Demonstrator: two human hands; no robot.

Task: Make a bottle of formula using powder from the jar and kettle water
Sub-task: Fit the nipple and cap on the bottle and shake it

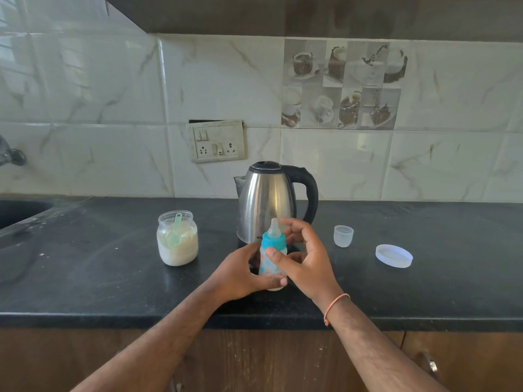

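A small baby bottle (pixel 271 263) with a blue collar and clear teat stands on the black counter (pixel 113 278), just in front of the steel kettle (pixel 268 202). My left hand (pixel 243 274) wraps the bottle's lower body. My right hand (pixel 302 258) has thumb and fingers around the blue collar. An open clear jar (pixel 177 239) of pale powder, with a green scoop inside, stands to the left of the bottle.
A clear bottle cap (pixel 343 236) and a white jar lid (pixel 394 256) lie on the counter to the right. A sink (pixel 17 210) sits at the far left. A switch socket (pixel 216 141) is on the tiled wall behind.
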